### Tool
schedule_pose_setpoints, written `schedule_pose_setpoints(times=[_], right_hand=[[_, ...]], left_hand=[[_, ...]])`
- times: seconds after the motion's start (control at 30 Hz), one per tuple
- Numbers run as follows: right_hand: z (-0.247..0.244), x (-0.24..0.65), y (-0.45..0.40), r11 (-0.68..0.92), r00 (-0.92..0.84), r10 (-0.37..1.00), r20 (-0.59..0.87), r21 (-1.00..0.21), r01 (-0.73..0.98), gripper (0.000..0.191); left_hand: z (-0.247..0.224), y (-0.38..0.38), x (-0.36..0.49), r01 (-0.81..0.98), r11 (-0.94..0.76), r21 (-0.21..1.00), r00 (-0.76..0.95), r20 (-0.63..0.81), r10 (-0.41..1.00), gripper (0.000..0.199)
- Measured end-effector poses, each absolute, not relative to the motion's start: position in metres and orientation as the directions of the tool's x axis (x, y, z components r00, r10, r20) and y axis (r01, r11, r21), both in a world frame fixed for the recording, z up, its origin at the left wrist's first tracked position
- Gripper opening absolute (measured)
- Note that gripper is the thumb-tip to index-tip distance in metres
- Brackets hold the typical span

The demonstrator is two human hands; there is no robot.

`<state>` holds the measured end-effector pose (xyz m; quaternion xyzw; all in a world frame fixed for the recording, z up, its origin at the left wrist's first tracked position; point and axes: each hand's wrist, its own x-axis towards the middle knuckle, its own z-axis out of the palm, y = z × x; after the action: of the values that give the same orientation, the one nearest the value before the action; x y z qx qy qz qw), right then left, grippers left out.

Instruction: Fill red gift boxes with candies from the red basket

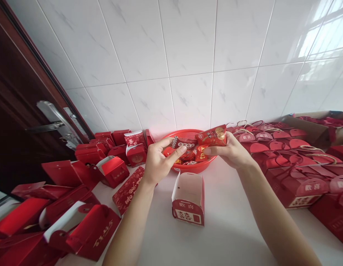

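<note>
Above a red plastic basket (193, 168), my left hand (160, 159) pinches a dark red candy packet (185, 142) with a checkered end. My right hand (232, 150) grips a larger red candy packet (212, 136) with gold prints, its fingers partly behind it. Several wrapped candies (189, 156) lie in the basket below, among them an orange-red one (201, 153) near my right thumb. In front of the basket stands a red gift box (188, 210), its top open and its pale inside showing. What it contains cannot be seen.
Many open red boxes (88, 229) crowd the left, beside a flat red patterned packet (129, 190). Rows of closed red boxes with cord handles (295, 184) fill the right. A cardboard carton (309, 127) stands behind them. A tiled wall (188, 96) borders the white table (221, 236); a dark door (19, 92) is left.
</note>
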<state>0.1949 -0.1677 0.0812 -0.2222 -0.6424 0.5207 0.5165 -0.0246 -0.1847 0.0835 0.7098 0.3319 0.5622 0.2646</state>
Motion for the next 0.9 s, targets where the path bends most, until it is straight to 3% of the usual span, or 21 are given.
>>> schedule_pose_setpoints(times=[0.27,0.9], right_hand=[[0.0847,0.1916,-0.17,0.212,-0.384,0.856,0.346,-0.913,-0.349,0.021],[0.0848,0.1893,-0.1707,0.199,-0.355,0.878,0.322,-0.919,-0.341,0.021]], left_hand=[[0.0846,-0.1852,-0.0224,-0.071,-0.452,0.889,0.148,0.457,0.877,0.02],[0.0868,-0.1851,-0.022,-0.038,-0.404,0.914,0.051,0.406,0.913,0.025]])
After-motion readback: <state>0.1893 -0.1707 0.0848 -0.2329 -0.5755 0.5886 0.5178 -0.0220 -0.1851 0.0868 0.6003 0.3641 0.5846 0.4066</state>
